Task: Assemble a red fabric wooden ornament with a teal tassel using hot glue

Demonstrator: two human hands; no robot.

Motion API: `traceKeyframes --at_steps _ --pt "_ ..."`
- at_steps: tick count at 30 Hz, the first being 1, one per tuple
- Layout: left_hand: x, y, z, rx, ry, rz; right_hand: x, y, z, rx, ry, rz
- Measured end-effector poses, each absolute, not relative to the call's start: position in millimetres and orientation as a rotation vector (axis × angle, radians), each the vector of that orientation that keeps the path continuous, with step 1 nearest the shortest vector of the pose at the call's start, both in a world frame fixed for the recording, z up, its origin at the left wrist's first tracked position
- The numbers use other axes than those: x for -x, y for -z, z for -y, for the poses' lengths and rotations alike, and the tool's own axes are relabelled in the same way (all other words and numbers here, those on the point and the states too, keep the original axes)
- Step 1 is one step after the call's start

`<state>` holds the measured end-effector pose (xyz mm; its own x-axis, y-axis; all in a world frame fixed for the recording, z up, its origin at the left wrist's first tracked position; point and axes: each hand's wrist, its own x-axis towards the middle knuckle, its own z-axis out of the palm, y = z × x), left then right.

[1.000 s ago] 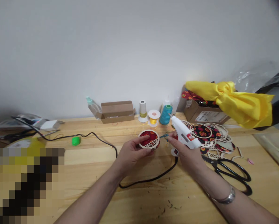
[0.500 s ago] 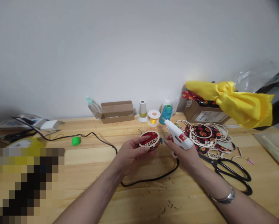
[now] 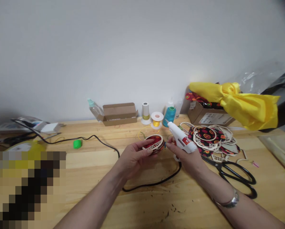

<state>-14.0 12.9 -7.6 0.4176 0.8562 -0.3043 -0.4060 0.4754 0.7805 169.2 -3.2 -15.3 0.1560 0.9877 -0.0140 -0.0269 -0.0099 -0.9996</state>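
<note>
Reading left to right from my remote post: a black cord (image 3: 148,184) runs across the wooden surface (image 3: 85,178) behind a green cap (image 3: 77,144) and loops in front of the work, slack enough, I judge, to let the tool move freely. A bottle (image 3: 96,111) leans at the wall beside a brown box (image 3: 120,114). In the middle, the left hand (image 3: 134,156) has its thumb and fingers closed on the edge and face of a disc (image 3: 158,140) of red fabric with a pale fretwork rim, tilted just above the surface, presumably so that I can see the pattern and reach the far edge. Behind it stand a white spool (image 3: 145,111), a yellow spool (image 3: 157,123) and a teal cone (image 3: 170,116), upright, probably to let thread draw off easily. The right hand (image 3: 190,160) is curled around a white glue gun (image 3: 180,135), its nozzle aimed away from the disc, likely to spare the fingers; its thumb nears a blue-green tuft (image 3: 165,145), but I cannot tell whether it touches. Farther right lie patterned pieces (image 3: 205,133) in a pile and black scissors (image 3: 219,166), perhaps kept within reach.
</note>
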Motion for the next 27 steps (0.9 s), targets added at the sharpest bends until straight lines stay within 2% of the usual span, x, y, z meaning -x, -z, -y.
traceKeyframes --at_steps 10,18,27 --pt "14.9 1.2 -13.9 -0.657 -0.912 -0.808 -167.6 14.9 2.7 1.342 -1.071 0.931" --pt "14.6 3.1 -13.3 -0.686 -0.914 -0.806 -170.3 17.0 2.9 1.299 -1.247 0.948" --pt "13.7 6.6 -12.4 -0.721 -0.902 -0.835 -171.9 18.6 2.8 1.265 -1.302 0.95"
